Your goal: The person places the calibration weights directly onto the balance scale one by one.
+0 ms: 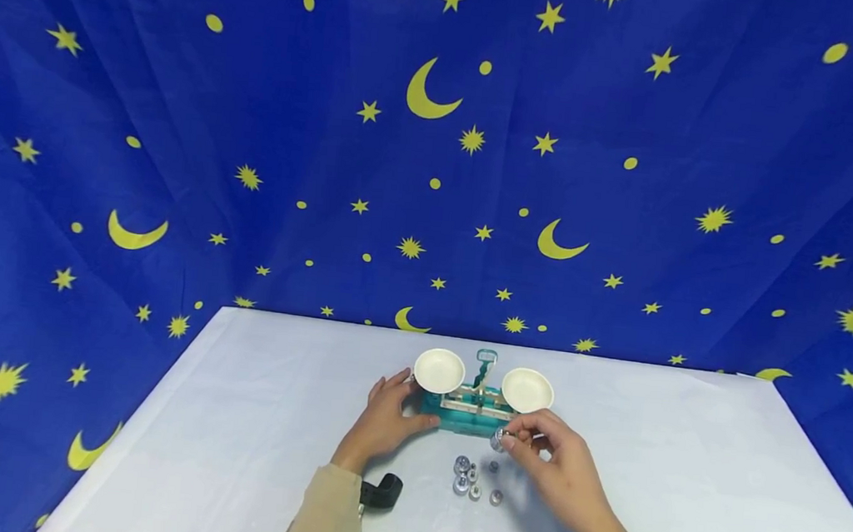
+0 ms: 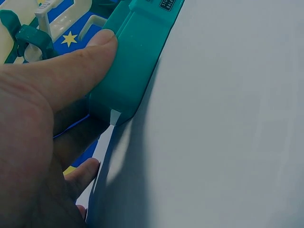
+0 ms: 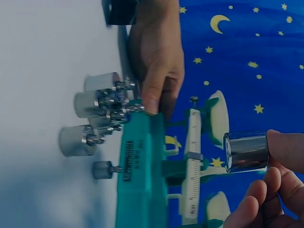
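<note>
A teal balance scale (image 1: 459, 424) stands on the table, bearing two white pans, a left pan (image 1: 439, 371) and a right pan (image 1: 528, 390). My left hand (image 1: 383, 420) grips the left end of its base; the thumb (image 2: 102, 47) lies on the base in the left wrist view, the other fingers partly hidden beyond it. Between thumb and fingertips, my right hand (image 1: 564, 473) pinches a shiny cylindrical metal weight (image 3: 246, 152), raised in front of the right side of the scale. Its knob is hidden by the fingers in the right wrist view.
Several knobbed metal weights (image 1: 461, 486) stand clustered on the white table (image 1: 231, 451) in front of the scale. A small weight (image 1: 496, 498) sits apart, nearer the right forearm. A blue curtain (image 1: 330, 150) with yellow stars and moons hangs behind the table.
</note>
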`<state>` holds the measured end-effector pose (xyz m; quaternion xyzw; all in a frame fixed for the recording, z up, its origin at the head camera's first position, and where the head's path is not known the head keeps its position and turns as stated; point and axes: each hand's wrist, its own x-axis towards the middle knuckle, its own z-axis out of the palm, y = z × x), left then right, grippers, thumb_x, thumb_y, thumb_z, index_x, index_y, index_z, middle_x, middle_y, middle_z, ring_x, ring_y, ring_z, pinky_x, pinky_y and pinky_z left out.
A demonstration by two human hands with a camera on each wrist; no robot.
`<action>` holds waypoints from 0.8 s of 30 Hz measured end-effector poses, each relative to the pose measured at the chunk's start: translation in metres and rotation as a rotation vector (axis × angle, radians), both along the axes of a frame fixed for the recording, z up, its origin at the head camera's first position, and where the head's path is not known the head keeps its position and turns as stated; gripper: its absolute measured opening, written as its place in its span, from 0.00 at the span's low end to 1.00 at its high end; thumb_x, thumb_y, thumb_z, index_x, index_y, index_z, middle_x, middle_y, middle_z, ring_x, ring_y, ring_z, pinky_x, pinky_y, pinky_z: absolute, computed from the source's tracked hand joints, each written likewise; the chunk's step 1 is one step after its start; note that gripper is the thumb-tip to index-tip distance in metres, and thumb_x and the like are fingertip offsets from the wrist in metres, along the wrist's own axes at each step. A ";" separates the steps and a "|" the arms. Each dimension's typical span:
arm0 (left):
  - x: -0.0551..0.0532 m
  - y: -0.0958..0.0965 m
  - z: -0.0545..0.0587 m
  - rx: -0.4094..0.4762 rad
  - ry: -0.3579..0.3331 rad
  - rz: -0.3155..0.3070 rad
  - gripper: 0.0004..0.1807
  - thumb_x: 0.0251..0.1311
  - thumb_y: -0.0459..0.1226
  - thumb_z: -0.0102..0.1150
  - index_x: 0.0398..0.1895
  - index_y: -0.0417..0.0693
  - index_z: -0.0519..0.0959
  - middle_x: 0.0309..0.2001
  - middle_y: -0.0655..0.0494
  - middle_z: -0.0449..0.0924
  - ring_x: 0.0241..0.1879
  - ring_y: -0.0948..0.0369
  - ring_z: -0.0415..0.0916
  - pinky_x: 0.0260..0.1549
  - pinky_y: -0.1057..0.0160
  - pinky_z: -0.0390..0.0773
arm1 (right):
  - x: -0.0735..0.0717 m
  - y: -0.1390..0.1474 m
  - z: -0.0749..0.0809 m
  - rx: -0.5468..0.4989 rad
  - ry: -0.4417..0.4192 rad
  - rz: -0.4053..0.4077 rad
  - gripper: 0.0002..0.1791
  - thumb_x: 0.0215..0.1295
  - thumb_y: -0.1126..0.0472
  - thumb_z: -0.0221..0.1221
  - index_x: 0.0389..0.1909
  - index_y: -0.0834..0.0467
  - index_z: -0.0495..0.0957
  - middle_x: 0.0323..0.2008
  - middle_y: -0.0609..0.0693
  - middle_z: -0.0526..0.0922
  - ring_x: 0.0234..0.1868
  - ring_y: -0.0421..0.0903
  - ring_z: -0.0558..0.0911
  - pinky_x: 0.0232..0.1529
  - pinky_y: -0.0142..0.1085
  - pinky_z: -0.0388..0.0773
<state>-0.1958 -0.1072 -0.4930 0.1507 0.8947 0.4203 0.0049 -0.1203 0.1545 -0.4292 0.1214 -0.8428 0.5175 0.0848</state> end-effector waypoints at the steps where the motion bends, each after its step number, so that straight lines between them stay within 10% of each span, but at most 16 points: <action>1: 0.000 0.000 0.000 -0.002 0.001 0.000 0.37 0.57 0.47 0.72 0.65 0.36 0.74 0.68 0.39 0.71 0.74 0.43 0.56 0.75 0.38 0.41 | 0.000 0.000 0.002 0.000 0.001 -0.004 0.05 0.62 0.62 0.69 0.35 0.50 0.83 0.32 0.43 0.77 0.35 0.39 0.76 0.38 0.30 0.79; 24: 0.000 0.000 -0.001 0.010 0.015 0.003 0.36 0.57 0.47 0.72 0.66 0.38 0.74 0.67 0.41 0.72 0.74 0.44 0.56 0.74 0.37 0.41 | -0.013 0.000 0.025 0.025 0.069 -0.092 0.04 0.61 0.64 0.69 0.34 0.53 0.83 0.30 0.44 0.77 0.34 0.41 0.76 0.37 0.30 0.78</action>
